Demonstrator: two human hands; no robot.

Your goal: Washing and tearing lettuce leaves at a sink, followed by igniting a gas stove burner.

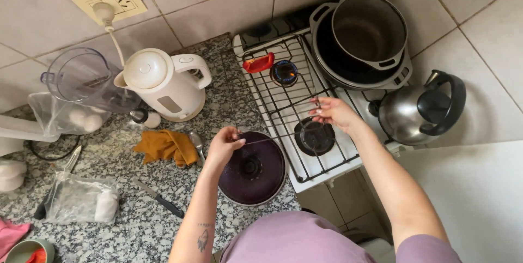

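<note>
1. The left hand (224,146) pinched one end of a thin metal rod (272,136), fingers closed on it, above a dark round lid (253,169) lying on the granite tabletop (136,225).
2. The right hand (335,113) gripped the wire grate (272,97) of the white stove (321,167) — fingers curled around its wires, beside the front burner (314,136).
3. A steel kettle (417,111) stood just right of that hand; stacked pots (362,37) sat behind — a white electric kettle (163,83) stood well left.
</note>
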